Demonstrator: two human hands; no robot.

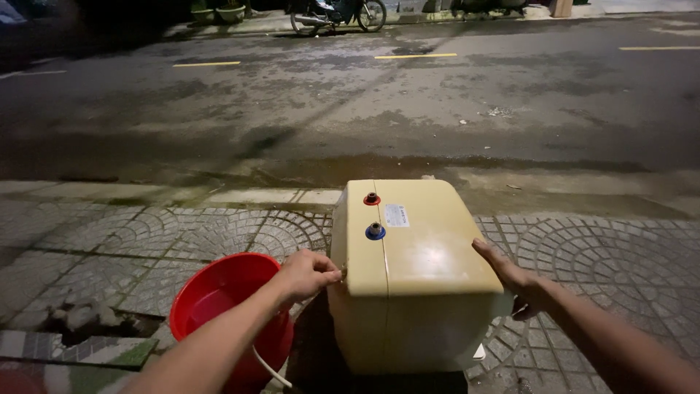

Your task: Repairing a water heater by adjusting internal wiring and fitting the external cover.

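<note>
A cream-yellow boxy water heater tank [423, 270] stands on the paved sidewalk, with a red-ringed pipe fitting [372, 198] and a blue-ringed one [375, 231] on its top face. My left hand [306, 273] is closed at the tank's left edge, fingers pinched on something small there that I cannot make out. Flat against the tank's right side lies my right hand [510, 273], fingers stretched forward.
A red plastic bucket [226, 314] sits left of the tank, under my left forearm. Broken paving [80, 321] lies at the lower left. Beyond the curb [255, 195] runs a dark wet road, with a parked motorbike [335, 14] on the far side.
</note>
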